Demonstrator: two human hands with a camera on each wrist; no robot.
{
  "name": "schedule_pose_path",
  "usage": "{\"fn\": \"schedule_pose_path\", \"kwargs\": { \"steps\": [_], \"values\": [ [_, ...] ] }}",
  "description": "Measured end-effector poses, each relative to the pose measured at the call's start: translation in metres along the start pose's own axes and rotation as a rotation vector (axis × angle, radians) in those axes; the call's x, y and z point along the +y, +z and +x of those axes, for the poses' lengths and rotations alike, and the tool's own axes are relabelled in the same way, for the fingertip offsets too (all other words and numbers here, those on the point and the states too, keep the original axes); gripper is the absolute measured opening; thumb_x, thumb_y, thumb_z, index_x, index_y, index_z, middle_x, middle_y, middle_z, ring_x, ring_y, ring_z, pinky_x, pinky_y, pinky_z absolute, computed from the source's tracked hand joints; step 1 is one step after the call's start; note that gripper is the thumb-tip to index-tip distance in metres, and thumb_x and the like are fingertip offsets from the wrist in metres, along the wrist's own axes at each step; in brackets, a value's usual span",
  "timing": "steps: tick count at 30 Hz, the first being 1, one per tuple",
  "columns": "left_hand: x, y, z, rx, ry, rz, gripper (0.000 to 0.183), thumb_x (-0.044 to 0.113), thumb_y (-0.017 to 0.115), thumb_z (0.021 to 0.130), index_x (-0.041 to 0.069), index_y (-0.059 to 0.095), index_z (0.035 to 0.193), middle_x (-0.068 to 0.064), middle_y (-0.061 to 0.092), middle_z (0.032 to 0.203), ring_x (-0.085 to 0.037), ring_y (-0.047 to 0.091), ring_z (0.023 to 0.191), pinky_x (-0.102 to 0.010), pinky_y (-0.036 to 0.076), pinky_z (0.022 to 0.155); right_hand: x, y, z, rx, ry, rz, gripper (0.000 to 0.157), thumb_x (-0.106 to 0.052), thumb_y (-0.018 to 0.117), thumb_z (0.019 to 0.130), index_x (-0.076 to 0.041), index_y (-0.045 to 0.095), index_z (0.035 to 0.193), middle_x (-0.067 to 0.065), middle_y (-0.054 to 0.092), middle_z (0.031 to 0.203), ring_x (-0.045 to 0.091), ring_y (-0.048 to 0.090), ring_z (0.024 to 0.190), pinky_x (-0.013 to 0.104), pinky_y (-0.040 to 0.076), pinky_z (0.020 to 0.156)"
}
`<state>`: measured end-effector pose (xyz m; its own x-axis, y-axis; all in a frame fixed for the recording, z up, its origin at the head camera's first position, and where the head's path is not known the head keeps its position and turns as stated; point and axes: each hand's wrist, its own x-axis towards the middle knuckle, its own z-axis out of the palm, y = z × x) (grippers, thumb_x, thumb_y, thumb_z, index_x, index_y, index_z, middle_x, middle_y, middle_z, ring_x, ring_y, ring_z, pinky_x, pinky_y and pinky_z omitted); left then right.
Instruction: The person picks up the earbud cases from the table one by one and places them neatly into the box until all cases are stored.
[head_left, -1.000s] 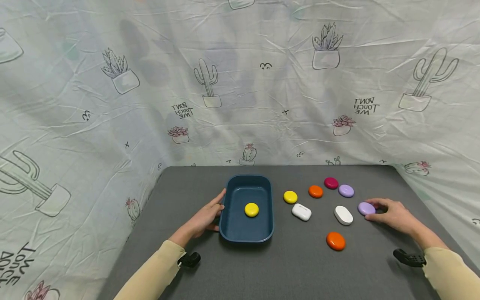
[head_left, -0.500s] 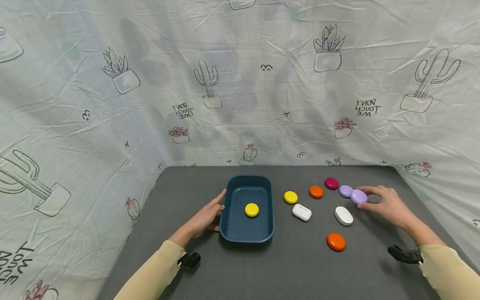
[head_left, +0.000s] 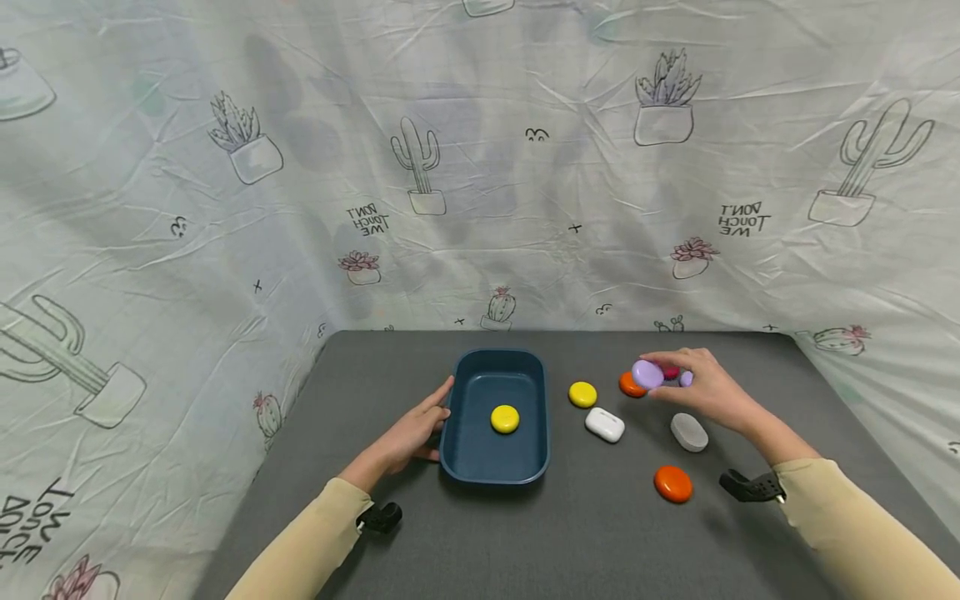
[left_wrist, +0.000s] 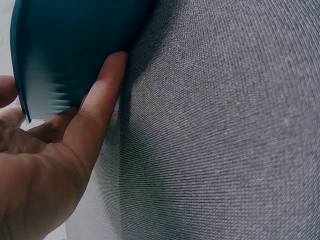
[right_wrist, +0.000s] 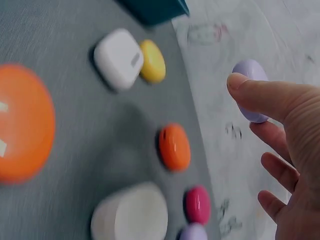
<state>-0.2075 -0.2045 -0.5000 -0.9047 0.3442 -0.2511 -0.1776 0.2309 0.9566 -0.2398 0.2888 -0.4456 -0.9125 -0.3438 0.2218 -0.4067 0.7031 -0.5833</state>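
Observation:
My right hand [head_left: 708,390] pinches a lilac rounded disc [head_left: 647,375] between thumb and fingertips, raised above the table. In the right wrist view the same lilac disc [right_wrist: 252,75] sits behind the thumb tip, the other fingers loosely bent. My left hand [head_left: 408,435] rests against the left side of a dark blue rectangular tray [head_left: 445,454], fingers spread along its wall and rim. In the left wrist view the straight thumb [left_wrist: 102,100] lies low on the tray's outer wall [left_wrist: 65,55]. One yellow disc [head_left: 505,419] lies inside the tray.
Right of the tray lie a yellow disc [head_left: 582,394], a white rounded block [head_left: 604,425], an orange disc [head_left: 673,483] and a thick white oval [head_left: 689,432]. Another orange disc [head_left: 630,385], a crimson one [right_wrist: 198,205] and a second lilac one [right_wrist: 194,232] are near my right hand.
My right hand has lifted the lilac disc from the table's right side and carried it left, over the back discs. My left hand and the tray have stayed put.

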Motion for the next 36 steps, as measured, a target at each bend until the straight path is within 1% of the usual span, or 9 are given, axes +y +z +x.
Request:
{"fn": "schedule_pose_path", "kwargs": {
  "steps": [3, 7, 11, 16, 22, 25, 30, 33, 36],
  "values": [
    [0.001, 0.0, 0.0, -0.005, 0.003, 0.005, 0.063, 0.026, 0.039, 0.109, 0.046, 0.014, 0.163, -0.015, 0.021, 0.166, -0.04, 0.043, 0.141, -0.048, 0.058, 0.076, -0.01, 0.01, 0.013, -0.026, -0.021, 0.034, 0.057, -0.032, 0.084, 0.086, -0.018, 0.066, 0.139, 0.007, 0.065, 0.12, 0.034, 0.04, 0.117, 0.047, 0.035, 0.086],
    [0.002, 0.0, -0.001, -0.012, 0.007, 0.01, 0.063, 0.025, 0.038, 0.109, 0.045, 0.013, 0.163, -0.017, 0.024, 0.165, -0.039, 0.044, 0.14, -0.047, 0.058, 0.075, -0.023, 0.023, 0.029, -0.054, -0.057, 0.074, 0.056, -0.029, 0.085, 0.086, -0.019, 0.066, 0.138, 0.005, 0.065, 0.118, 0.033, 0.041, 0.117, 0.047, 0.035, 0.087],
    [0.002, 0.0, -0.001, -0.011, 0.007, 0.009, 0.063, 0.025, 0.038, 0.109, 0.044, 0.012, 0.164, -0.018, 0.025, 0.164, -0.039, 0.045, 0.139, -0.047, 0.058, 0.075, -0.038, 0.034, 0.042, -0.081, -0.104, 0.098, 0.055, -0.029, 0.084, 0.086, -0.02, 0.067, 0.137, 0.004, 0.064, 0.118, 0.03, 0.041, 0.118, 0.05, 0.037, 0.09],
    [0.002, 0.0, 0.0, -0.01, 0.005, 0.004, 0.063, 0.025, 0.038, 0.109, 0.045, 0.013, 0.163, -0.018, 0.024, 0.164, -0.041, 0.043, 0.141, -0.048, 0.058, 0.075, -0.054, 0.048, 0.057, -0.12, -0.121, 0.134, 0.053, -0.028, 0.084, 0.086, -0.02, 0.067, 0.136, 0.003, 0.063, 0.118, 0.031, 0.042, 0.119, 0.054, 0.038, 0.092],
    [0.002, -0.001, 0.0, -0.005, 0.003, 0.005, 0.063, 0.026, 0.04, 0.109, 0.047, 0.015, 0.162, -0.017, 0.021, 0.166, -0.042, 0.04, 0.142, -0.048, 0.058, 0.076, -0.075, 0.066, 0.072, -0.148, -0.137, 0.149, 0.054, -0.028, 0.086, 0.085, -0.021, 0.069, 0.135, -0.001, 0.063, 0.115, 0.031, 0.04, 0.119, 0.05, 0.036, 0.091],
    [0.002, -0.001, 0.0, -0.004, -0.001, 0.004, 0.063, 0.026, 0.04, 0.109, 0.048, 0.015, 0.162, -0.016, 0.021, 0.166, -0.042, 0.039, 0.143, -0.048, 0.058, 0.076, -0.085, 0.075, 0.079, -0.167, -0.157, 0.155, 0.052, -0.024, 0.085, 0.085, -0.02, 0.069, 0.135, 0.0, 0.063, 0.115, 0.032, 0.04, 0.119, 0.049, 0.036, 0.09],
    [0.001, -0.001, 0.0, 0.01, -0.009, 0.004, 0.062, 0.027, 0.041, 0.108, 0.048, 0.017, 0.162, -0.015, 0.013, 0.168, -0.045, 0.029, 0.147, -0.049, 0.057, 0.077, -0.1, 0.093, 0.089, -0.222, -0.169, 0.151, 0.052, -0.026, 0.085, 0.086, -0.02, 0.069, 0.135, 0.001, 0.062, 0.121, 0.036, 0.04, 0.121, 0.048, 0.037, 0.091],
    [0.001, -0.001, 0.0, 0.022, -0.013, 0.003, 0.062, 0.027, 0.042, 0.108, 0.048, 0.018, 0.161, -0.015, 0.012, 0.169, -0.046, 0.025, 0.149, -0.049, 0.057, 0.076, -0.11, 0.103, 0.095, -0.26, -0.164, 0.147, 0.052, -0.028, 0.085, 0.086, -0.023, 0.068, 0.135, 0.0, 0.06, 0.123, 0.034, 0.041, 0.121, 0.047, 0.038, 0.092],
    [0.001, -0.001, 0.0, 0.027, -0.012, 0.001, 0.063, 0.026, 0.042, 0.108, 0.048, 0.018, 0.162, -0.015, 0.015, 0.168, -0.046, 0.027, 0.148, -0.049, 0.057, 0.076, -0.118, 0.112, 0.101, -0.299, -0.168, 0.135, 0.052, -0.029, 0.084, 0.086, -0.025, 0.068, 0.135, -0.001, 0.06, 0.122, 0.028, 0.041, 0.118, 0.046, 0.039, 0.091]
  ]
}}
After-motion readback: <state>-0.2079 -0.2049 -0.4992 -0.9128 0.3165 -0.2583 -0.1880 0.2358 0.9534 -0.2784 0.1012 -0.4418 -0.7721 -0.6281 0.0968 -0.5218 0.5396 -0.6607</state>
